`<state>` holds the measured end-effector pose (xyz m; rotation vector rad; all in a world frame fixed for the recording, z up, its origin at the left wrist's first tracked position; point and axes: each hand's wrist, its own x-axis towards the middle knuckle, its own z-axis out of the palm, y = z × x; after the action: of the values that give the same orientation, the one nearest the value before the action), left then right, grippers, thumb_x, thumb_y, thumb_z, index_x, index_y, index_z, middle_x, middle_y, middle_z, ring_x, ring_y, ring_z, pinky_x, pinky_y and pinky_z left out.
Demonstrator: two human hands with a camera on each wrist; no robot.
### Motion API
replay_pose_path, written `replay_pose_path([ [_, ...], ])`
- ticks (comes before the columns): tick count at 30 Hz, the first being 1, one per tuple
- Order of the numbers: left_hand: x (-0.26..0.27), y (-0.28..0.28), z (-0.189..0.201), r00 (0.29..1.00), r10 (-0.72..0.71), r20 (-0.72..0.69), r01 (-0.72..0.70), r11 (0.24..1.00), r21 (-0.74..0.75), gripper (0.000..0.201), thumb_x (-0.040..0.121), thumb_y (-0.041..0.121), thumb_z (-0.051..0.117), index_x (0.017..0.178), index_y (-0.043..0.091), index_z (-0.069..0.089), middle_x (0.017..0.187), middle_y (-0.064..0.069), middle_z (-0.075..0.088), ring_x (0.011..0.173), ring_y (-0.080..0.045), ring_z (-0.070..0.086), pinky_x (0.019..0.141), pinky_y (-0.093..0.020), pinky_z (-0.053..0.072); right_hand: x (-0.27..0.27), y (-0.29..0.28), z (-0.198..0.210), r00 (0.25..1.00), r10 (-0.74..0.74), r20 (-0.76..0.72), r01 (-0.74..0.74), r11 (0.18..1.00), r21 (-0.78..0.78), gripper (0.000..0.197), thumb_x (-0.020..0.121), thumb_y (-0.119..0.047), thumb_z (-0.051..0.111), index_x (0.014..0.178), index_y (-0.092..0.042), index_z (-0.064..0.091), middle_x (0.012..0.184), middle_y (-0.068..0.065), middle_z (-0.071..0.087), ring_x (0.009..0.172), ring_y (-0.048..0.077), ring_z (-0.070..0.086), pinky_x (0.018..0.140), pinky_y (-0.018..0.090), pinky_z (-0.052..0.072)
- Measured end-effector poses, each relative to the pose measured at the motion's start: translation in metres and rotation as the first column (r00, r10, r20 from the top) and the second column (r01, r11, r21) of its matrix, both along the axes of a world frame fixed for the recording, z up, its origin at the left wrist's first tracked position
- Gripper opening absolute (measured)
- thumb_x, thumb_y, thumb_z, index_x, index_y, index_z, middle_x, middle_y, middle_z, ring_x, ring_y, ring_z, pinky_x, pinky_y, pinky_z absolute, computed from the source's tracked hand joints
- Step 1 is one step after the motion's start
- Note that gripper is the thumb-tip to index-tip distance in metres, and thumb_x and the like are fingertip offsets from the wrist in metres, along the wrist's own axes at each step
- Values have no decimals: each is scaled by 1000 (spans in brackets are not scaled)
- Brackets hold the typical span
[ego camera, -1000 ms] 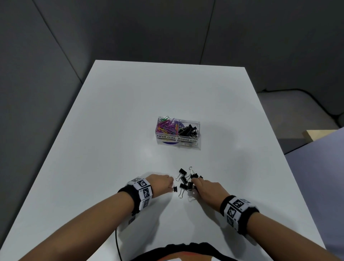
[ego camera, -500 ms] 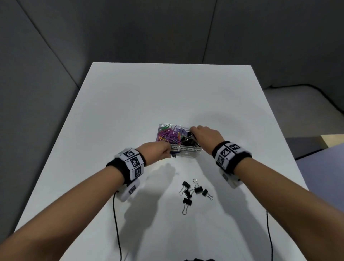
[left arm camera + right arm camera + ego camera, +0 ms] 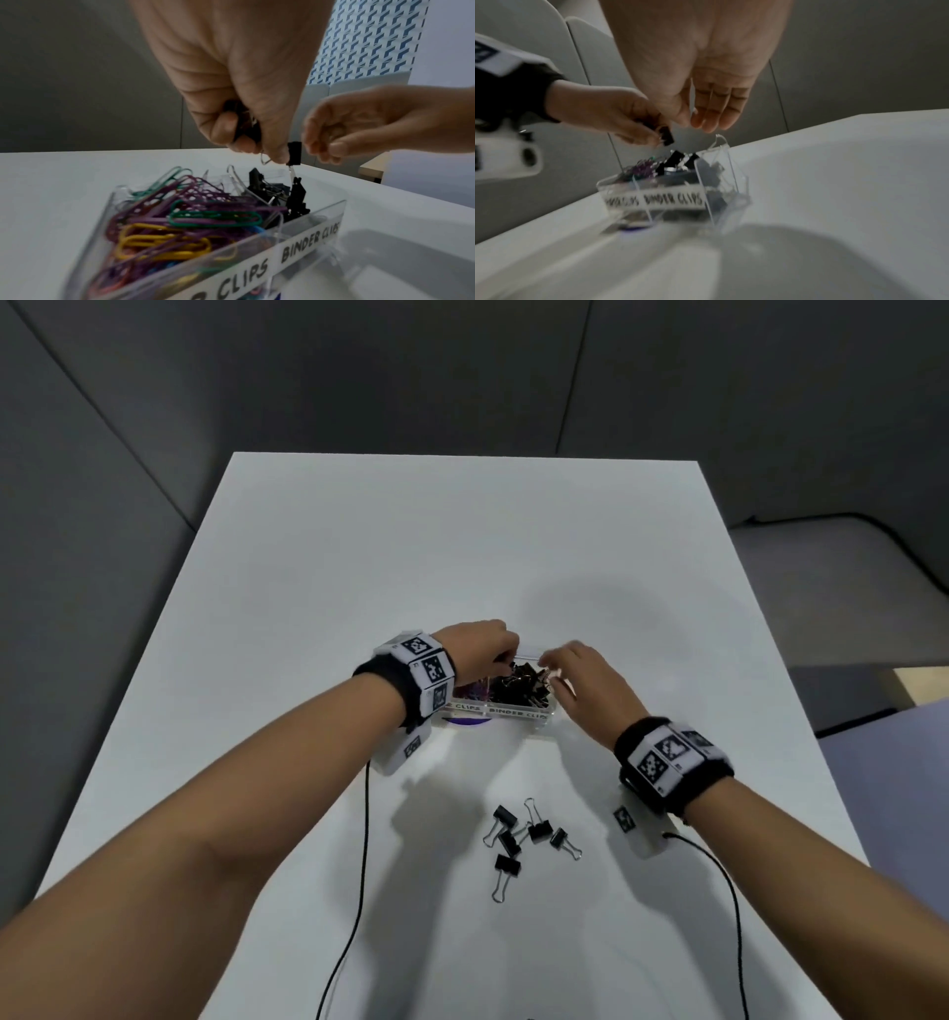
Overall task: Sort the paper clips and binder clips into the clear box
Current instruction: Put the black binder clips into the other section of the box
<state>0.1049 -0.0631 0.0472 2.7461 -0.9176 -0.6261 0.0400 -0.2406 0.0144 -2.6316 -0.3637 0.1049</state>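
The clear box (image 3: 518, 712) (image 3: 303, 241) (image 3: 718, 180) stands mid-table, coloured paper clips (image 3: 190, 219) in its left compartment and black binder clips (image 3: 518, 685) (image 3: 277, 188) in the right one. My left hand (image 3: 480, 649) (image 3: 246, 125) hovers over the box and grips black binder clips (image 3: 293, 153) (image 3: 666, 135) in curled fingers, one sticking out by the thumb. My right hand (image 3: 570, 675) (image 3: 711, 113) hangs above the binder compartment with relaxed fingers, empty. Several loose binder clips (image 3: 529, 834) lie on the table nearer me.
The white table (image 3: 359, 557) has bare surface all round the box. Black cables (image 3: 362, 865) trail from both wrist units across the near table. Grey partition walls stand behind and left; a purple surface (image 3: 904, 788) lies at the right.
Both hands moved from the loose clip pile up to the box. The right hand has released its clips and opened; the left hand moved over the binder compartment, still holding clips.
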Motion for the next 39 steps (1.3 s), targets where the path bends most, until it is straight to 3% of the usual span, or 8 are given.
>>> replay_pose_path([
  [5, -3, -24, -12, 996, -77, 45, 75, 997, 31, 19, 95, 16, 49, 109, 6, 56, 116, -12, 53, 99, -31, 58, 74, -32, 41, -53, -16, -21, 989, 85, -120, -97, 991, -91, 23, 92, -11, 47, 113, -10, 58, 113, 5, 58, 101, 20, 53, 75, 20, 33],
  [13, -27, -10, -20, 940, -224, 258, 204, 974, 103, 37, 88, 17, 59, 125, 16, 55, 142, -7, 42, 121, -28, 49, 82, -37, 47, -97, -17, -40, 913, 141, -383, -242, 943, -230, 28, 90, -33, 52, 108, -12, 53, 110, 3, 56, 102, 21, 53, 75, 29, 40],
  [17, -48, 1, -23, 859, -320, 400, 346, 938, 9, 33, 65, 2, 76, 96, 10, 70, 98, -13, 68, 78, -31, 68, 59, -32, 54, -109, -9, -44, 912, 111, -395, -225, 940, -256, 32, 85, -39, 57, 103, -13, 51, 107, 2, 54, 100, 22, 52, 70, 28, 36],
  [21, -100, 3, -40, 953, -302, 2, 299, 945, 134, 31, 95, 26, 48, 123, 14, 53, 124, -7, 56, 111, -25, 55, 88, -37, 50, -116, -1, -44, 910, 82, -406, -200, 946, -257, 24, 90, -30, 51, 104, -10, 53, 110, 6, 55, 100, 24, 53, 76, 32, 41],
  [24, -127, 8, -58, 933, -341, -113, 357, 916, 185, 40, 94, 29, 50, 132, 16, 46, 131, -8, 48, 116, -28, 51, 84, -41, 47, -115, -1, -45, 901, 81, -425, -184, 961, -207, 19, 91, -21, 50, 102, -7, 55, 108, 11, 58, 84, 19, 48, 72, 29, 36],
  [32, -135, 11, -75, 973, -200, -116, 212, 971, 106, 30, 93, 20, 53, 120, 7, 52, 124, -13, 47, 110, -32, 52, 83, -39, 45, -107, 1, -43, 906, -6, -422, -46, 993, -113, 16, 94, -10, 43, 102, -6, 56, 95, 3, 47, 83, 17, 44, 73, 22, 32],
  [35, -136, 12, -81, 984, -120, -128, 131, 988, 77, 28, 93, 15, 50, 119, 6, 53, 123, -15, 48, 109, -33, 52, 86, -39, 45, -100, 9, -43, 891, -118, -439, 69, 990, -127, 12, 92, -7, 43, 96, -7, 54, 99, 6, 52, 92, 24, 51, 75, 27, 35],
  [39, -143, 11, -84, 992, -117, -55, 124, 981, 150, 31, 90, 7, 42, 120, 4, 50, 123, -16, 46, 107, -33, 49, 78, -39, 44, -99, 22, -44, 886, -222, -407, 113, 955, -274, 33, 94, -34, 45, 108, -4, 50, 110, 11, 57, 102, 30, 55, 75, 35, 39],
])
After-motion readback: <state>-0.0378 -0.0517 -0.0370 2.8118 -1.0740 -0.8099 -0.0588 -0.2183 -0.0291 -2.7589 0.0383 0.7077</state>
